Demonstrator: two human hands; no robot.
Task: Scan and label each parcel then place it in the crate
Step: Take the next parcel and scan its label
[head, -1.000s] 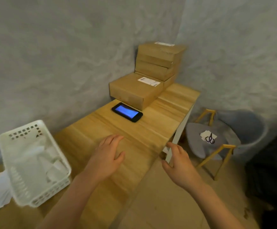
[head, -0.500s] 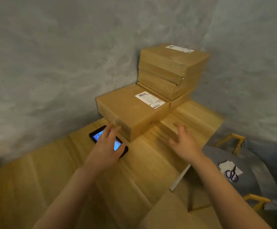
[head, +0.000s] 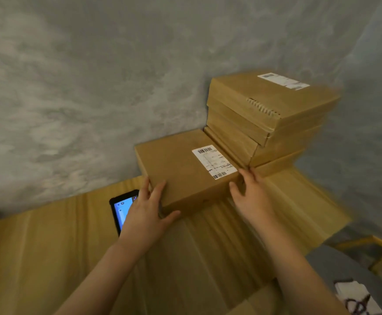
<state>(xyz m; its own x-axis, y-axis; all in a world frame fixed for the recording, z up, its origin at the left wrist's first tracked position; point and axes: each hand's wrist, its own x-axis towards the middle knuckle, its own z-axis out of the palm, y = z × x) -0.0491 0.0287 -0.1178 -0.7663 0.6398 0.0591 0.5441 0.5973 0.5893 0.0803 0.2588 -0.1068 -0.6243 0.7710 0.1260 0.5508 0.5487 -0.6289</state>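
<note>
Though flat-lying — parcel between hands

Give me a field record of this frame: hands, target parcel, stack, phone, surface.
left hand: fingers spread on near left corner of the front parcel, thumb at its front side
right hand: fingers at the parcel's near right corner
front parcel: flat on wooden table, shipping label on top
stack: cardboard boxes behind it, in the wall corner
phone: screen lit, partly under left hand
crate: not in view
</note>
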